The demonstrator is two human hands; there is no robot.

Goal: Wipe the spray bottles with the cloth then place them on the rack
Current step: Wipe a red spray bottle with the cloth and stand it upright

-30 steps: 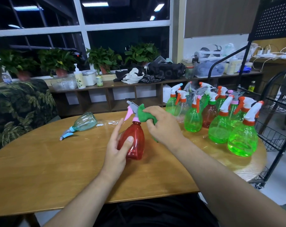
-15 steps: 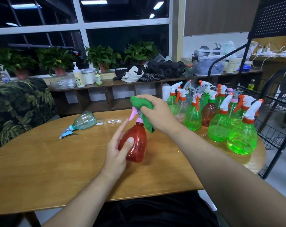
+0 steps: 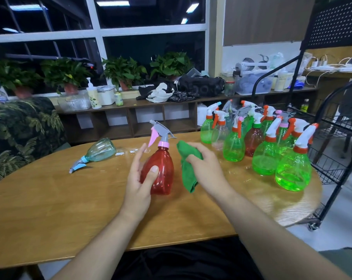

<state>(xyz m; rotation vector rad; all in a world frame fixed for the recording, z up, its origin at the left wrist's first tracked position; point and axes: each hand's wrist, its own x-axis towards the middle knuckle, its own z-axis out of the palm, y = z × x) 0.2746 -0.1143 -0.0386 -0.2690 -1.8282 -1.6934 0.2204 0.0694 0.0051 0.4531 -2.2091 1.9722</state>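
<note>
Head view. Your left hand (image 3: 139, 184) grips the red translucent plastic spray bottle (image 3: 163, 170), thumb on its front and fingers behind. The bottle stands upright on the round wooden table (image 3: 50, 209).

Your right hand (image 3: 207, 168) clutches the bunched green cloth (image 3: 188, 168) just right of the bottle, with a narrow gap between them.

A clear glassy spray bottle (image 3: 100, 152) lies on its side to the left.

Upright green and red spray bottles (image 3: 292, 168) cluster near the black wire rack (image 3: 332, 138).

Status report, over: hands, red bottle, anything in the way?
Left hand holds red bottle upright on table. Right hand grips green cloth, clear of bottle. Other bottles stand before rack.
</note>
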